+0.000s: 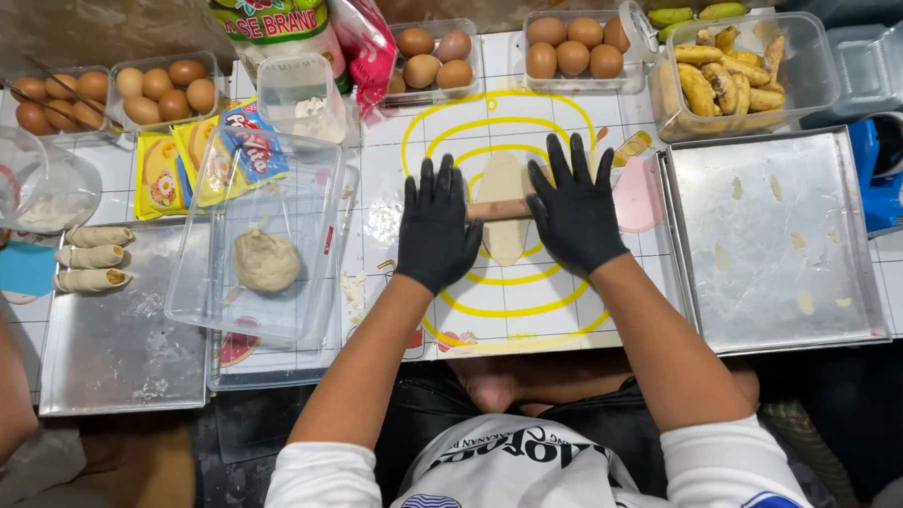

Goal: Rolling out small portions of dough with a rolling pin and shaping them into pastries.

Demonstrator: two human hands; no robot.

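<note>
Left hand (436,226) and right hand (573,210), black-gloved, lay flat with fingers spread, pressing wooden rolling pin (500,209) across flattened dough (504,218) on desk mat (530,307).

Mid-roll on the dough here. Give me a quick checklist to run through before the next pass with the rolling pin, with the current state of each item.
1. Both hands on the pin: left hand and right hand, in black gloves, lie flat over the ends of the wooden rolling pin. Ok.
2. Pin across the dough: it crosses the dough sheet about midway. Ok.
3. Dough on the mat: the sheet lies inside the yellow rings of the rolling mat. Ok.
4. Dough thickness even: cannot tell.
5. Tray ready: the metal tray on the right holds only small scraps. Ok.
6. Spare dough: a dough ball sits in the clear tub. Ok.
</note>
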